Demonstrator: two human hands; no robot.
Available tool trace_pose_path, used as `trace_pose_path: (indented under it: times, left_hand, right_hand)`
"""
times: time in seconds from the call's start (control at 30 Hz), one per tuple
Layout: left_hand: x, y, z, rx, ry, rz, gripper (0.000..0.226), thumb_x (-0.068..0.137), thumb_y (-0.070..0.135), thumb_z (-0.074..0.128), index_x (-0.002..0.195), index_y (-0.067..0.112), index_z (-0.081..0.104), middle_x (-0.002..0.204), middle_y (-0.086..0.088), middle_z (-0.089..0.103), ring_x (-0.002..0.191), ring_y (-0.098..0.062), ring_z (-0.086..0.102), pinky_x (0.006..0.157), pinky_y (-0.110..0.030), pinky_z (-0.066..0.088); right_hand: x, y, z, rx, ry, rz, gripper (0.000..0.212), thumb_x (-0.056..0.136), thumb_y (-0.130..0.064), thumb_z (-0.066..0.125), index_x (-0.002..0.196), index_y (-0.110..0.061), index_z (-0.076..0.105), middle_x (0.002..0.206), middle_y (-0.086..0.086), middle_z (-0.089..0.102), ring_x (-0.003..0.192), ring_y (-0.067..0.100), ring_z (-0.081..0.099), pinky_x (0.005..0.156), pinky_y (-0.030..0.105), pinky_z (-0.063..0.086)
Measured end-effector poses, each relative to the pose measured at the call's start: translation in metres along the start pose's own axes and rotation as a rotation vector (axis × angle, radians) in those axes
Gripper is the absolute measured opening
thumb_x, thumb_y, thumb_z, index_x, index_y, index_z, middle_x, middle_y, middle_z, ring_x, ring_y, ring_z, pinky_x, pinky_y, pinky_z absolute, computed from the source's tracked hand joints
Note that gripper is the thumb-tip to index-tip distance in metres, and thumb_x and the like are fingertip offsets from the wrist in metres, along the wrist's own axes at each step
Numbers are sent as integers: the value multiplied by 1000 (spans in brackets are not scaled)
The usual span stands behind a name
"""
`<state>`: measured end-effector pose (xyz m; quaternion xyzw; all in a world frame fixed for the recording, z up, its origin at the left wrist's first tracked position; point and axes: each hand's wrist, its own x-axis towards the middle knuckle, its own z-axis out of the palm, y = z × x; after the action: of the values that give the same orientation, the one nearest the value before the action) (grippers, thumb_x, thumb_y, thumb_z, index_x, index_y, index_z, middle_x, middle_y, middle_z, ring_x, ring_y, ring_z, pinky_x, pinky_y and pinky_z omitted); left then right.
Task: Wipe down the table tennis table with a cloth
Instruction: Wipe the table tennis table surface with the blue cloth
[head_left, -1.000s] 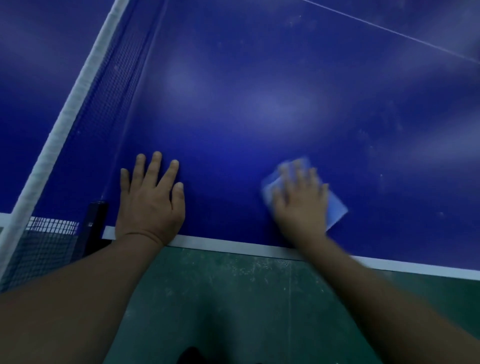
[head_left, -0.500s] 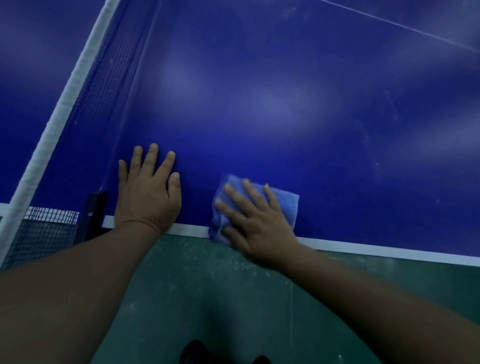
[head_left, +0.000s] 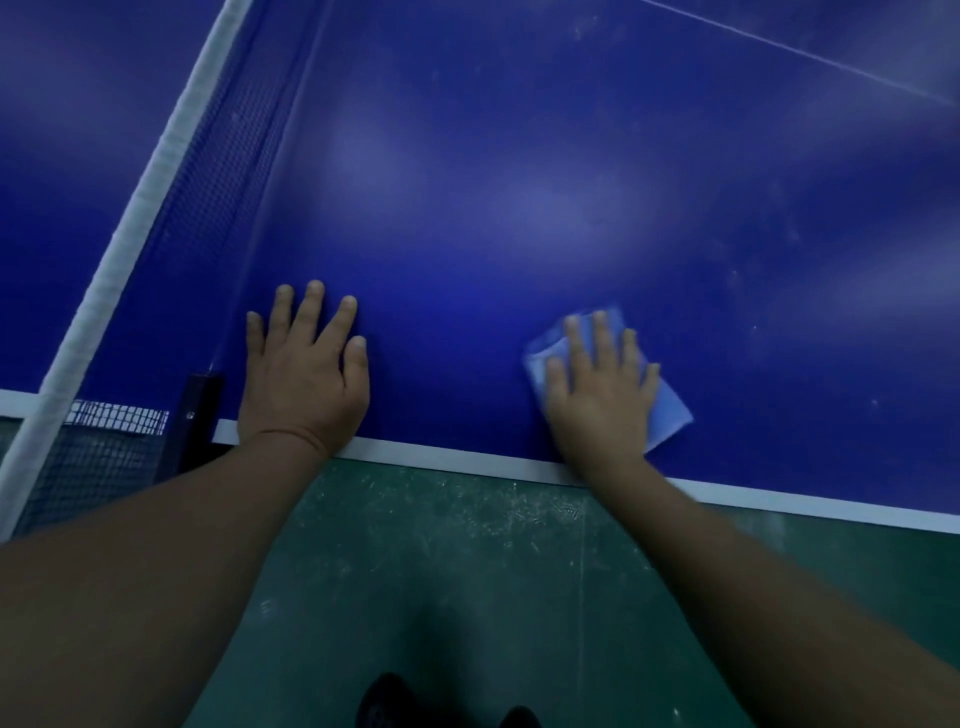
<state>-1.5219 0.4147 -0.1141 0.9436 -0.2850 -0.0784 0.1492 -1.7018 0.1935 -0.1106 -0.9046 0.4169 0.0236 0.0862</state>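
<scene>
Wiping in progress near the desk (head_left: 519, 156) edge: right hand (head_left: 602, 395) presses flat, fingers straight, on the light-blue cloth (head_left: 670, 415), left hand (head_left: 304, 379) braces open and empty beside the net (head_left: 156, 156); faint smudges farther right suggest most remains.

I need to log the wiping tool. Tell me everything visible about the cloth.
The cloth is a small, light blue piece of soft-looking fabric, folded or bunched. It lies flat on the blue table near its white edge line. The right hand presses on it with straight, spread fingers and covers its middle. A rumpled corner shows left of the fingers, a smoother corner to the right.
</scene>
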Motion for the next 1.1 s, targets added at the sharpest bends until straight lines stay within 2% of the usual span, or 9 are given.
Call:
trace_pose_path:
  times: [0.1, 0.3, 0.4, 0.53, 0.77, 0.83, 0.93, 1.0, 1.1]
  left_hand:
    - [-1, 1, -1, 4, -16, -3, 67, 96, 51, 11, 154, 24, 30, 165, -5, 17, 152, -26, 3, 122, -46, -6]
    - [0, 2, -3, 10, -52, -10, 66, 96, 49, 12, 155, 24, 28, 165, -4, 13, 153, -25, 1, 122, -45, -7]
    - [-3, 1, -3, -46, -5, -16, 67, 96, 49, 12, 156, 20, 26, 165, -6, 12, 153, -24, 1, 122, -41, -7]
    - [-7, 1, -4, -100, 97, -8, 64, 100, 40, 24, 156, 8, 19, 164, -12, 10, 153, -24, 2, 123, -38, -5]
    - [-8, 0, 1, -106, 161, -68, 61, 104, 40, 21, 156, 10, 14, 165, -11, 9, 152, -28, 10, 124, -42, 4]
    - [-6, -2, 1, -52, 148, -42, 58, 105, 38, 21, 156, 11, 16, 165, -10, 11, 152, -29, 12, 123, -45, 6]
    - [-3, -3, 4, 28, 88, -7, 56, 104, 37, 23, 156, 15, 20, 165, -7, 13, 152, -30, 12, 121, -50, 10]
    - [-3, -3, 5, 68, 36, -17, 56, 104, 38, 24, 156, 18, 23, 165, -7, 14, 152, -30, 11, 121, -51, 10]
    - [-2, -3, 4, 74, -12, -47, 55, 104, 40, 23, 154, 18, 30, 164, -7, 18, 152, -29, 12, 120, -52, 12]
  right_hand:
    - [-17, -30, 6, -52, -70, -289, 61, 99, -59, 15, 156, -38, 17, 167, -8, 7, 153, 23, 0, 121, 54, -2]
    - [6, -54, 0, -66, -126, -646, 58, 100, -55, 23, 153, -33, 34, 164, -5, 23, 153, 25, 12, 120, 58, 10]
    - [24, -70, -1, -84, -135, -806, 56, 102, -54, 26, 153, -33, 34, 164, -4, 23, 153, 26, 12, 120, 58, 10]
    - [49, -101, 1, -90, -113, -1013, 54, 103, -52, 31, 152, -31, 37, 163, -2, 26, 152, 28, 15, 119, 59, 12]
    - [121, -183, 11, -103, -196, -1396, 53, 101, -51, 30, 150, -32, 40, 163, -2, 25, 151, 30, 18, 119, 60, 9]
    - [175, -210, 6, -135, -178, -1344, 57, 101, -52, 22, 153, -31, 36, 163, 0, 26, 150, 31, 21, 118, 60, 13]
    - [279, -250, -6, -177, -81, -1015, 59, 101, -54, 22, 154, -28, 31, 163, 2, 23, 148, 30, 22, 114, 58, 17]
    - [333, -263, -15, -117, -98, -801, 62, 100, -56, 19, 155, -29, 24, 165, 1, 17, 150, 30, 15, 117, 61, 12]
    - [321, -272, -9, -8, -97, -664, 68, 97, -57, 12, 157, -27, 21, 166, 1, 12, 152, 33, 7, 118, 63, 4]
